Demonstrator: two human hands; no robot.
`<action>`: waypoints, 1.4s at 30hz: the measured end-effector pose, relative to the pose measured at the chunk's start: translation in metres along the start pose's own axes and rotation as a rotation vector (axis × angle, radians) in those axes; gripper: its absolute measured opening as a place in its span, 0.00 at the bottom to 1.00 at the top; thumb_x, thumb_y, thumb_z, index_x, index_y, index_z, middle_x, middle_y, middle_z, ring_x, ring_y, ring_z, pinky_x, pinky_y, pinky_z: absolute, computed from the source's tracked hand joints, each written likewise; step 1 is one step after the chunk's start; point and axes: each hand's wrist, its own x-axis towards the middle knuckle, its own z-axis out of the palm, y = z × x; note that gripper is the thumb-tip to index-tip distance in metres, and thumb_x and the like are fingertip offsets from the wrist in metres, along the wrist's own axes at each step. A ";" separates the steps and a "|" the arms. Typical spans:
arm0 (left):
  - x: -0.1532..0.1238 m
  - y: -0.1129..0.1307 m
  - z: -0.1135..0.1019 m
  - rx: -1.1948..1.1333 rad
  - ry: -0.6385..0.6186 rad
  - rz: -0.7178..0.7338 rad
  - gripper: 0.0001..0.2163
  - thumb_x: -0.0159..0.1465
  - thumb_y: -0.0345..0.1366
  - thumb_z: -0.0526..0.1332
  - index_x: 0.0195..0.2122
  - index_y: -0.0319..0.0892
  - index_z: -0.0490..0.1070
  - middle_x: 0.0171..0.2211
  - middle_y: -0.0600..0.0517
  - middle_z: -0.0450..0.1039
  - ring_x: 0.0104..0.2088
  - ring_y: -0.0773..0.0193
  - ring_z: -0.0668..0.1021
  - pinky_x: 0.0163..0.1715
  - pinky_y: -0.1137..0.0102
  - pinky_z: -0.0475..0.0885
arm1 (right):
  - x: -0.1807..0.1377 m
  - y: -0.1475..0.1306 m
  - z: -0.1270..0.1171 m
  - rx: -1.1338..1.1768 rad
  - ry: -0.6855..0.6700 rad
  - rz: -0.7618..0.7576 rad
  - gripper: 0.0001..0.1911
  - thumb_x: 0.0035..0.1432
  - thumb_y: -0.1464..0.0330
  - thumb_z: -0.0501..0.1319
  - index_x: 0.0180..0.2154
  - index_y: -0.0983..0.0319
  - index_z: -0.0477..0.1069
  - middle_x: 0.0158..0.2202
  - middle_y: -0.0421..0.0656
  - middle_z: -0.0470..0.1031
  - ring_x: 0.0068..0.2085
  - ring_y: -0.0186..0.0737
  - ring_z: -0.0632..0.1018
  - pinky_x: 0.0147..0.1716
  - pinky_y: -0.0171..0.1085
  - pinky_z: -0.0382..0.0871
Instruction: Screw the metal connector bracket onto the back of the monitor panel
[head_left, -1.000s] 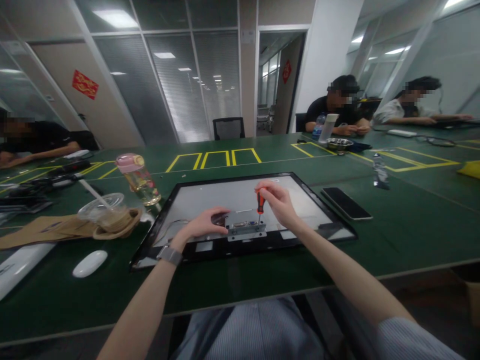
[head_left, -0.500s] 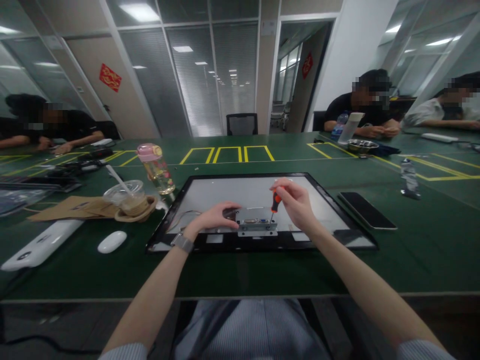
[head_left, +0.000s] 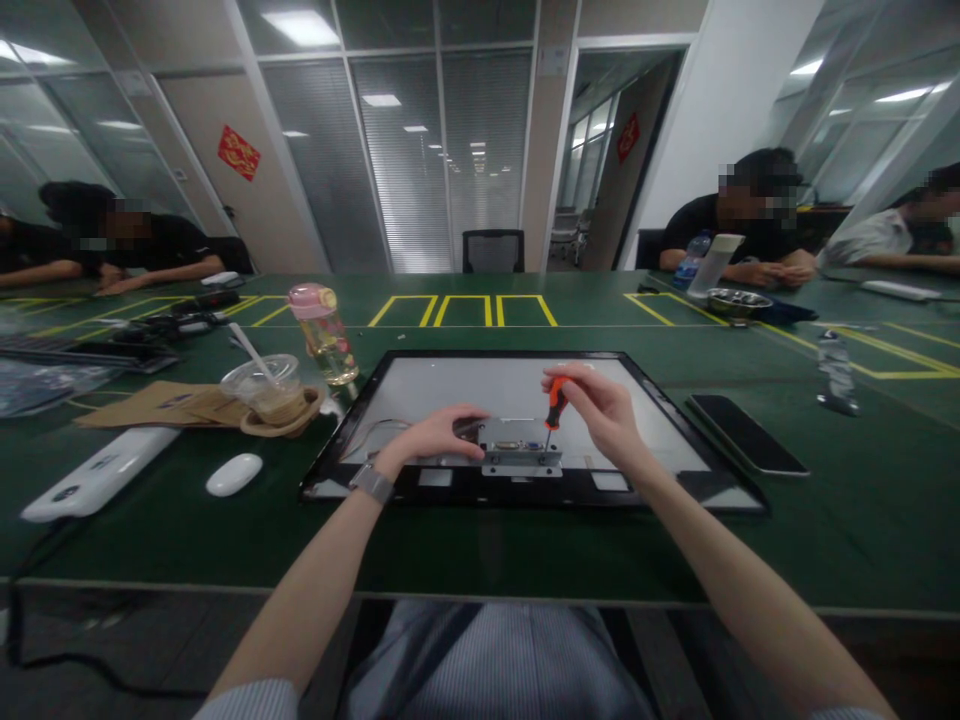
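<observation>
In front of me a black-framed display panel (head_left: 442, 384) lies flat on the green table. Near its front edge stands a metal bracket (head_left: 521, 459) with a blue video port and another connector in it. My left hand (head_left: 441, 436) grips the bracket's left end between thumb and fingers. An orange-and-black screwdriver (head_left: 556, 401) is pinched in my right hand (head_left: 600, 408). It points down, slightly tilted, and its tip meets the right part of the bracket. Whether a screw sits under the tip is too small to tell.
Left of the panel are a white mouse (head_left: 234, 475), a white power strip (head_left: 101, 473), an iced-drink cup (head_left: 270, 385) and a pink-lidded bottle (head_left: 326, 340). A black phone (head_left: 746, 433) lies on the right. Other people (head_left: 739, 215) sit across the table.
The whole view has shifted slightly, moving the scene a little to the right. Both hands keep their places at the bracket, with the screwdriver still upright on it.
</observation>
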 end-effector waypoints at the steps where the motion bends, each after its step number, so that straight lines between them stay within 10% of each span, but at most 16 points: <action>1: 0.000 0.000 0.000 0.002 -0.001 -0.006 0.33 0.52 0.47 0.73 0.59 0.47 0.70 0.60 0.47 0.69 0.60 0.51 0.71 0.63 0.59 0.62 | 0.000 -0.001 0.000 0.001 -0.004 -0.002 0.13 0.67 0.64 0.57 0.47 0.56 0.77 0.37 0.44 0.79 0.39 0.41 0.80 0.41 0.44 0.76; 11: 0.001 -0.004 0.000 0.001 -0.018 -0.012 0.34 0.52 0.49 0.73 0.59 0.46 0.69 0.61 0.46 0.67 0.60 0.51 0.70 0.62 0.59 0.63 | -0.002 0.008 0.003 -0.233 0.140 -0.180 0.08 0.60 0.67 0.65 0.42 0.54 0.79 0.37 0.42 0.78 0.40 0.43 0.78 0.42 0.46 0.71; 17: 0.002 -0.006 0.001 0.003 -0.004 -0.008 0.34 0.52 0.49 0.73 0.59 0.46 0.69 0.61 0.46 0.69 0.60 0.50 0.71 0.62 0.58 0.62 | -0.004 0.003 0.006 -0.208 0.094 -0.185 0.15 0.68 0.68 0.52 0.47 0.55 0.77 0.39 0.44 0.78 0.41 0.44 0.79 0.42 0.46 0.71; 24: 0.000 -0.005 0.000 0.010 -0.013 -0.019 0.34 0.52 0.51 0.72 0.60 0.46 0.69 0.62 0.47 0.67 0.61 0.50 0.70 0.63 0.58 0.62 | -0.003 0.010 0.008 -0.310 0.237 -0.210 0.05 0.60 0.67 0.65 0.40 0.55 0.77 0.33 0.42 0.73 0.36 0.43 0.75 0.40 0.46 0.71; 30: 0.000 -0.005 0.000 0.017 -0.016 -0.005 0.33 0.53 0.50 0.72 0.59 0.48 0.69 0.61 0.47 0.68 0.60 0.50 0.70 0.63 0.57 0.61 | -0.007 0.006 0.009 -0.159 0.136 -0.167 0.13 0.68 0.68 0.53 0.45 0.56 0.76 0.38 0.44 0.77 0.39 0.44 0.78 0.40 0.46 0.71; 37: -0.001 0.000 -0.001 0.015 -0.025 -0.005 0.33 0.53 0.49 0.72 0.59 0.46 0.69 0.61 0.46 0.68 0.60 0.50 0.70 0.62 0.57 0.62 | -0.005 0.016 0.010 -0.195 0.256 -0.188 0.04 0.58 0.68 0.66 0.38 0.55 0.77 0.34 0.41 0.73 0.35 0.41 0.74 0.38 0.44 0.70; 42: -0.002 0.003 -0.001 0.017 -0.014 -0.015 0.34 0.53 0.50 0.72 0.60 0.46 0.69 0.61 0.46 0.67 0.61 0.49 0.70 0.62 0.57 0.63 | -0.008 0.012 0.010 -0.090 0.182 -0.124 0.14 0.69 0.67 0.53 0.45 0.55 0.77 0.40 0.44 0.78 0.42 0.44 0.79 0.45 0.47 0.71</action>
